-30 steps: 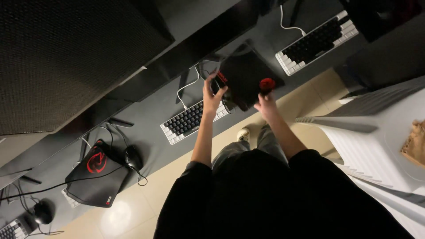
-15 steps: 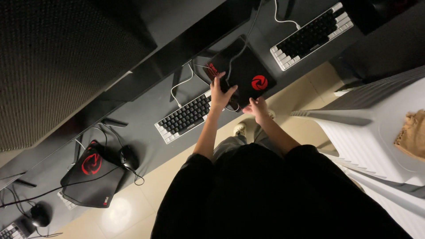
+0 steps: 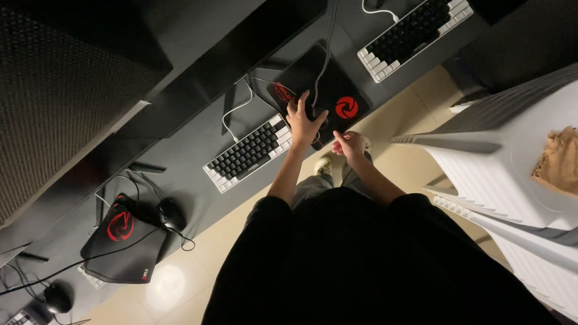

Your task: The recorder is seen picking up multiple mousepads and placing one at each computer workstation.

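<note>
Since a moment earlier, the black mouse pad (image 3: 330, 91) with its red round emblem lies flatter on the dark desk (image 3: 192, 150), no longer lifted at an angle, and the person's right hand (image 3: 349, 144) has come off it. It now sits in the upper middle of the frame, between a black-and-white keyboard (image 3: 250, 151) to its left and a second keyboard (image 3: 415, 33) at the upper right, a dark cable (image 3: 325, 42) trailing across its top. Fingers spread, the left hand (image 3: 304, 120) presses down on the pad's near left part; whether a mouse lies beneath the palm cannot be told. At the desk's near edge, just apart from the pad, the right hand hangs loosely curled, holding nothing. Squaring the pad well seems to call for flat, even pressure and a sideways slide clear of the cable, so that nothing bunches under it. At lower left lie another mouse pad (image 3: 123, 244) and a black mouse (image 3: 171, 213); white slatted plastic chairs (image 3: 500, 174) stand at right.
</note>
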